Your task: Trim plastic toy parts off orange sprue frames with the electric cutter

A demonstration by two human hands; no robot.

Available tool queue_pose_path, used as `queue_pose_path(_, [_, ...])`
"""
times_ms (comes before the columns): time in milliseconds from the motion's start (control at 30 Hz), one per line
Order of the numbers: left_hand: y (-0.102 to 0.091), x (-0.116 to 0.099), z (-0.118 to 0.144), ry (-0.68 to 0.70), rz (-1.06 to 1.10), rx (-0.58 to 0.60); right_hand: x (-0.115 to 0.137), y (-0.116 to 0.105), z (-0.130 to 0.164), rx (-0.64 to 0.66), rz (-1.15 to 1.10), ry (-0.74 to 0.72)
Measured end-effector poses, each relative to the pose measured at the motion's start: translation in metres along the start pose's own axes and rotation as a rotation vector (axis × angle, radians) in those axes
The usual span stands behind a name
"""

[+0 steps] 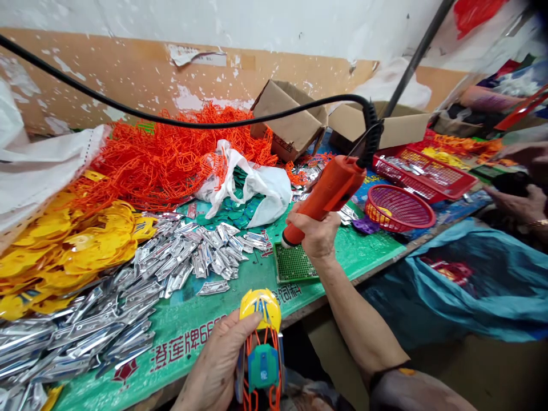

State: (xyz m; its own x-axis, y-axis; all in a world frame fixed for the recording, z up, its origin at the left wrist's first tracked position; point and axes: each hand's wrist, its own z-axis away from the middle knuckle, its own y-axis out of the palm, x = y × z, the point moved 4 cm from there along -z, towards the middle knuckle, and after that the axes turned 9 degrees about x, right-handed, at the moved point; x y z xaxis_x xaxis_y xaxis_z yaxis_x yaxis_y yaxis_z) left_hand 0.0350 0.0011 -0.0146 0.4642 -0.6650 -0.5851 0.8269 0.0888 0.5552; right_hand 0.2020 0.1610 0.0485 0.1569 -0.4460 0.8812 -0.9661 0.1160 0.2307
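Left hand (217,359), thumb on yellow piece (261,304)

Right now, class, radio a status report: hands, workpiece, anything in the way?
Left hand holding yellow, orange and green assembly. Right hand gripping orange corded tool, apart from assembly. Black cable seemingly clear of both hands.

The wall (265,23) at the top of the frame has 2 colours, white above and tan below, and is peeling in many places. The table (377,270) has a green printed cover (377,245).
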Motion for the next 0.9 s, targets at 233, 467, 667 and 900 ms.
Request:
queue_pose_path(233, [-0.001, 0.001, 0.000, 0.014, 0.012, 0.001, 0.001, 0.000, -0.001, 0.016, 0.028, 0.016])
queue_pose_path(467, [0.000, -0.002, 0.000, 0.011, 0.008, -0.012, 0.015, -0.002, -0.008, 0.037, -0.027, -0.015])
queue_pose_path(667, [0.003, -0.005, -0.006, 0.050, 0.035, -0.021, 0.045, -0.001, -0.004, 0.071, -0.140, -0.019])
queue_pose_path(900, [0.009, -0.010, -0.013, 0.105, 0.085, 0.023, 0.068, 0.007, 0.011, 0.039, -0.179, 0.024])
